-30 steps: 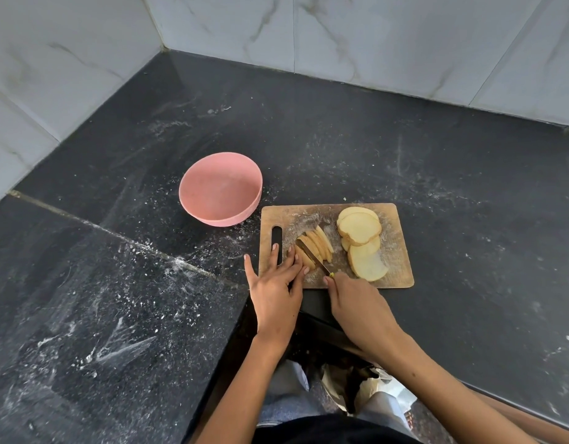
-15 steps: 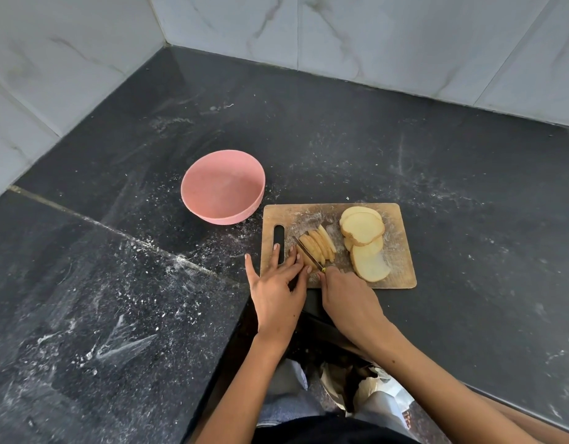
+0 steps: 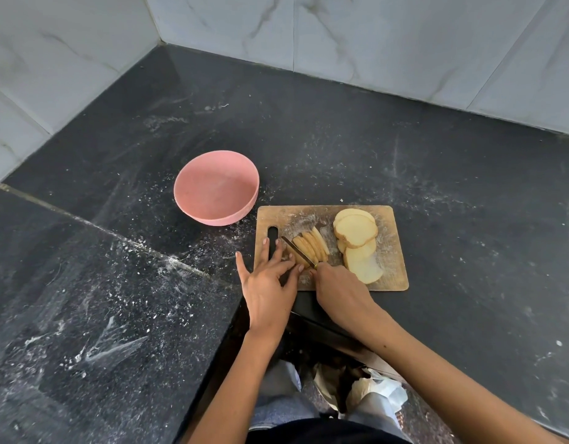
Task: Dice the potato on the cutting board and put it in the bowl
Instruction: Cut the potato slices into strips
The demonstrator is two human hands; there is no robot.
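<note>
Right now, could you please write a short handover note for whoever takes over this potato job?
Right hand grips the knife, blade across the potato strips.
Left hand lies flat on the cutting board, fingers straight, steadying the strips.
Whole slices are stacked on the board's right side.
The pink bowl, to the board's left, holds no potato.
Done: slicing, one slice cut to strips.
Left: dice the strips, cut the other slices, move everything to the bowl.
</note>
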